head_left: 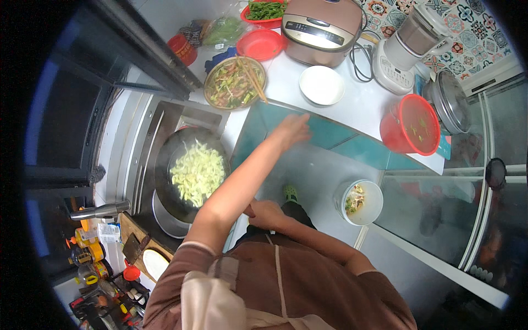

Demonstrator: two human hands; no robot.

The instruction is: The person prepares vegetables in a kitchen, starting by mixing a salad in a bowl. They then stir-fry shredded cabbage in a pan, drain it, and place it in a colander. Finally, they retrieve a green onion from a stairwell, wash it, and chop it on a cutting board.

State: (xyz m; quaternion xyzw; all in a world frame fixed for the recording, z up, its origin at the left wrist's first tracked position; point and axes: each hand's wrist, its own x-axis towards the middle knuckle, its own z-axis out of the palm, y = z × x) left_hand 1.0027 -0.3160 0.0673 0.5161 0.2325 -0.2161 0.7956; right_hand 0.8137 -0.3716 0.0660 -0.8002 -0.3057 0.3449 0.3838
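My left hand (294, 131) reaches out over the floor in front of the counter, its fingers loosely apart and slightly blurred. Nothing shows in it. My right hand (266, 214) is drawn in beside my left forearm; its fingertips are partly hidden there, so what they do is unclear. To the left, a dark wok (162, 159) on the stove holds chopped pale green vegetable (197, 173), with some steam over it. Beyond my left hand are a plate of mixed cooked food (234, 85) with chopsticks (252, 80) across it and a white bowl (322, 85).
A rice cooker (319, 33), a blender (404, 55), a red basin (260, 45) and a red bucket (393, 129) stand on the counter. A white bin (371, 203) with scraps is on the floor. Sauce bottles (91, 253) and a cutting board (132, 234) lie at the lower left.
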